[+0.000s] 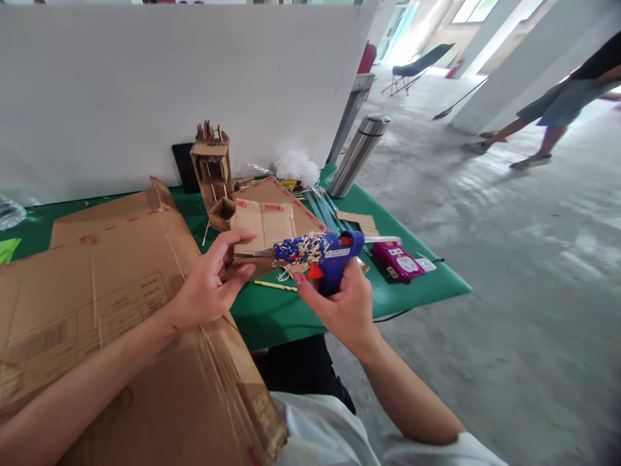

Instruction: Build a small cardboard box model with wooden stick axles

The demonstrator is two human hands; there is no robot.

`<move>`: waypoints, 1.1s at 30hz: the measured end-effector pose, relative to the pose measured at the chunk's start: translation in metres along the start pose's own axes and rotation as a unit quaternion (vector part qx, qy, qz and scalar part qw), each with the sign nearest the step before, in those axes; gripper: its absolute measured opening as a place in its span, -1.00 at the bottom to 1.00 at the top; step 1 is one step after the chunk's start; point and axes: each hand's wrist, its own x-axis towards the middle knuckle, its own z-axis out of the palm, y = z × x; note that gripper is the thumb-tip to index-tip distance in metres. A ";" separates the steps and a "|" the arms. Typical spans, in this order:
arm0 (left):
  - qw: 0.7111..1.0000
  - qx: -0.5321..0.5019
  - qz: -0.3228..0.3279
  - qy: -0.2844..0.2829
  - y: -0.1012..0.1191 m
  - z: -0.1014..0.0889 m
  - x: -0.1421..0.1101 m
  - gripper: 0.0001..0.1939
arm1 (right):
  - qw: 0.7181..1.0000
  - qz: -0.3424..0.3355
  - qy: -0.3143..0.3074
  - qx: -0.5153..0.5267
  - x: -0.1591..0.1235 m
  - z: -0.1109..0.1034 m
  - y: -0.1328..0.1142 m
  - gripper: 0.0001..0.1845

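Note:
My right hand grips a blue hot glue gun with an orange trigger. Dried, stringy bits coat its front part, and a pale glue stick pokes out at the back. Its metal nozzle points left, close to the edge of a piece of cardboard with red print. That cardboard is pinched between thumb and fingers of my left hand; whether the nozzle touches it I cannot tell. Behind my left hand stands a tall cardboard structure with open compartments and thin sticks.
A large flattened cardboard box covers the left of the green table. To the right lie a purple power strip, clear glue sticks and a yellow pencil-like stick. A steel flask stands behind. A person is off right.

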 end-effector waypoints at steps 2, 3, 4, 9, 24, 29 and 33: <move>1.000 0.023 0.011 0.003 0.000 -0.001 0.001 -0.55 | 1.000 0.004 -0.004 -0.007 0.000 -0.001 -0.001 -0.51; 0.999 0.030 0.014 0.003 0.001 -0.001 0.001 -0.55 | 1.000 0.004 -0.005 -0.012 0.000 -0.001 -0.001 -0.51; 0.999 0.037 0.015 0.004 0.001 -0.002 0.002 -0.56 | 1.000 0.003 -0.006 -0.019 0.000 -0.001 -0.001 -0.51; 0.999 0.038 -0.013 -0.009 0.006 -0.002 0.001 -0.56 | 0.997 -0.025 0.019 -0.068 0.000 0.001 -0.004 -0.54; 0.986 0.165 0.015 -0.024 0.016 -0.007 0.004 -0.59 | 0.978 -0.109 0.072 -0.161 -0.005 0.002 -0.003 -0.55; 0.983 0.181 0.026 -0.027 0.018 -0.008 0.004 -0.60 | 0.976 -0.110 0.073 -0.174 -0.007 0.001 -0.005 -0.61; 0.984 0.176 0.036 -0.025 0.015 -0.009 0.005 -0.60 | 0.974 -0.117 0.082 -0.177 -0.009 0.001 -0.006 -0.65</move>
